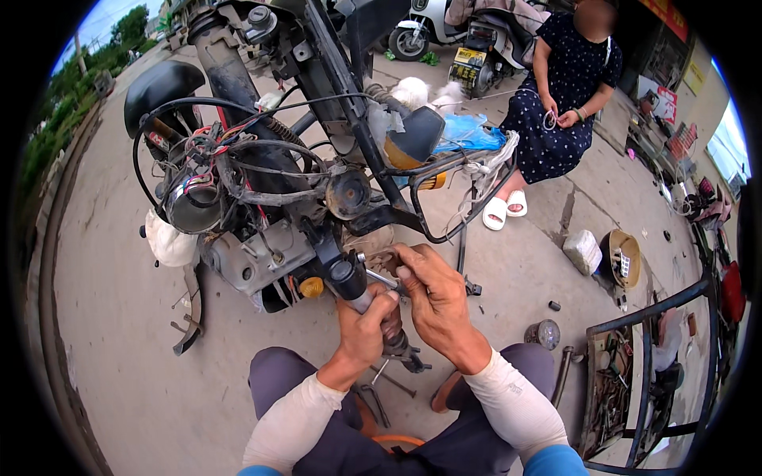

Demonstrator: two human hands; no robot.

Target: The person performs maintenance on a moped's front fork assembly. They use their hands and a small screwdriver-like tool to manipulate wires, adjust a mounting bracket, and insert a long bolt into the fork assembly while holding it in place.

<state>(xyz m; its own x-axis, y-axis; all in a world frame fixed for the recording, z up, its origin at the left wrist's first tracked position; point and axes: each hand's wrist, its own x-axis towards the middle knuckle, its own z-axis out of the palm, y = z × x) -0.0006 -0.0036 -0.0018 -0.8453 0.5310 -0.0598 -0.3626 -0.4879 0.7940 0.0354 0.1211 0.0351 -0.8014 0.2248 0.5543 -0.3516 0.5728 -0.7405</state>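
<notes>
In front of me stands a partly stripped motorbike frame (349, 79) with bare cables and wires. My left hand (359, 339) is closed round a grey metal tube with a black collar (347, 274) at its upper end, below the frame. My right hand (441, 305) is closed beside it, thumb and fingers pinched together. A shiny metal rod (382, 278) runs from near the collar towards the right fingers. Those fingers partly cover it, so its kind and the full grip are hidden. Below my left hand, a dark fitting (409, 358) forms the tube's lower end.
A toolbox (607, 389) full of tools stands at my right beside a dark metal frame (706, 317). A round can (544, 334) and loose tools lie on the concrete. A person in a dark dress (548, 119) sits beyond the motorbike, near a parked scooter (484, 47).
</notes>
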